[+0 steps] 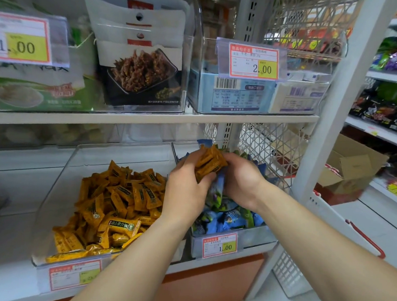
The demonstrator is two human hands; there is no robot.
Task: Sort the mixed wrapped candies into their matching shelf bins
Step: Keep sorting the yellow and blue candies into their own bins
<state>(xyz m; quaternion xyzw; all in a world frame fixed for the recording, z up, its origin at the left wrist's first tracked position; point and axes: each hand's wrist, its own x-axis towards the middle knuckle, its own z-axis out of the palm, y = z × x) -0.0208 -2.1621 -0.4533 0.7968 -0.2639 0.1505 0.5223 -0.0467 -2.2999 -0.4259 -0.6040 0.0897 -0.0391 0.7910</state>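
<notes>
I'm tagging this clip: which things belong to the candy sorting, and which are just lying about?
Job: left hand, right hand, orange candies held, orange bin, blue-candy bin.
Lying about: snack pouches, blue boxes, cardboard box, white basket.

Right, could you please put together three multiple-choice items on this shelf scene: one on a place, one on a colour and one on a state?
1. The held orange candies are above:
A) the upper shelf
B) the right bin
C) the floor

2. The loose candies in the left bin are:
A) blue
B) white
C) orange

3. The left hand is:
A) gripping candies
B) flat and empty
C) out of view

Key: B, the bunch hangs over that bin's blue wrappers; C, the whole pile is orange; A, its fingers curl round the bunch.
</notes>
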